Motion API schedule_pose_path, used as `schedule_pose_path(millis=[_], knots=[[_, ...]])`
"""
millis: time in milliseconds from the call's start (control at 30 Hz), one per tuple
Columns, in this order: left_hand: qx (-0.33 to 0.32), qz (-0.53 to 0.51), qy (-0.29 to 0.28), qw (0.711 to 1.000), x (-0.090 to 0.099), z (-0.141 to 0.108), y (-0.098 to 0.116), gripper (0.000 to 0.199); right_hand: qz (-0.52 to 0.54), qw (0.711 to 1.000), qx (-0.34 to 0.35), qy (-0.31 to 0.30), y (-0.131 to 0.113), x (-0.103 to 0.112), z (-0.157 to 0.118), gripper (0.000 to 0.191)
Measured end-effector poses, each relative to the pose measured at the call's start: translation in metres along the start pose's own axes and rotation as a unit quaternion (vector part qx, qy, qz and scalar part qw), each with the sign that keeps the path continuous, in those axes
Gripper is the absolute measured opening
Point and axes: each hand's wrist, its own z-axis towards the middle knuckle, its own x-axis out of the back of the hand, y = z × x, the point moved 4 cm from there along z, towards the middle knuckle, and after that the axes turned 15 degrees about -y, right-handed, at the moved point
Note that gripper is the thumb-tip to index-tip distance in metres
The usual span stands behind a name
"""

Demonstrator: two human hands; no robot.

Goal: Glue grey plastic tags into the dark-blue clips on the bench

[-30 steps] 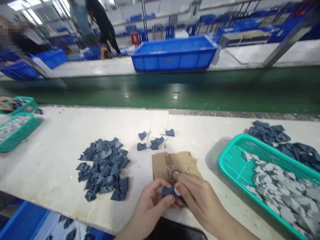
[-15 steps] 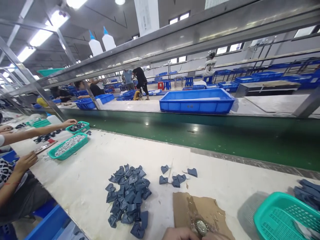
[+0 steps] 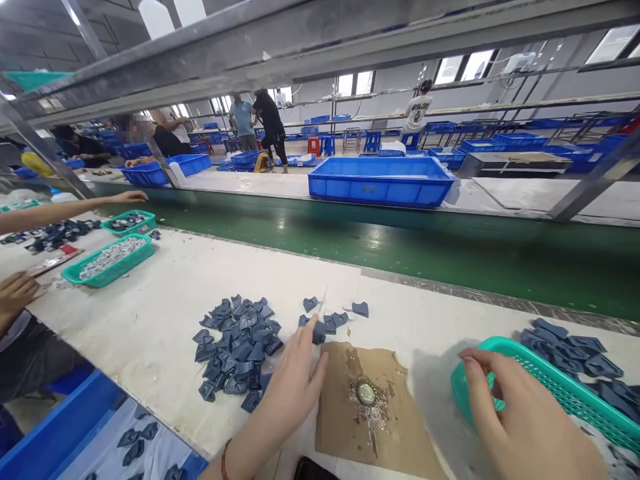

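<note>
Left hand (image 3: pixel 293 377) spread, fingertips by the blue-gray pieces (image 3: pixel 340 319) just beyond the cardboard (image 3: pixel 340 427); right hand (image 3: pixel 530 417) curled over the green basket (image 3: pixel 575 401) right of it, can't tell if pinching. Pieces look light, stiff; I'd grip side edges.

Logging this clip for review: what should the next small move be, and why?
Probably lower the right hand into the teal basket for one of the pale pieces: the hand appears over the rim, no piece shows in it, and pale pieces lie inside.
</note>
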Motion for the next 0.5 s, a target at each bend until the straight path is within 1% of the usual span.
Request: schedule_pose_path(millis=[33,100,167,233,300,367,433,500], knots=[[-0.009,0.055,0.011,0.998,0.003,0.003,-0.001,0.062,-0.02,0.999,-0.034,-0.032,0.008,-0.001,0.004,0.05],[-0.022,0.139,0.034,0.989,0.006,0.006,-0.006,0.056,-0.036,0.992,-0.073,-0.096,0.022,-0.005,0.01,0.056],[-0.02,0.179,0.056,0.982,0.012,0.005,-0.013,0.047,-0.033,0.984,-0.102,-0.141,0.033,-0.008,0.012,0.055],[-0.009,0.188,0.079,0.979,0.024,0.002,-0.022,0.041,-0.042,0.973,-0.132,-0.186,0.045,-0.012,0.011,0.048],[0.009,0.203,0.107,0.973,0.04,-0.002,-0.032,0.04,-0.071,0.961,-0.139,-0.227,0.054,-0.015,0.009,0.041],[0.032,0.237,0.126,0.963,0.055,-0.005,-0.042,0.04,-0.086,0.955,-0.127,-0.255,0.061,-0.02,0.009,0.036],[0.058,0.273,0.139,0.95,0.069,-0.005,-0.051,0.043,-0.076,0.955,-0.115,-0.263,0.064,-0.023,0.011,0.034],[0.073,0.289,0.143,0.944,0.079,-0.005,-0.06,0.047,-0.055,0.949,-0.115,-0.288,0.065,-0.026,0.014,0.03]])
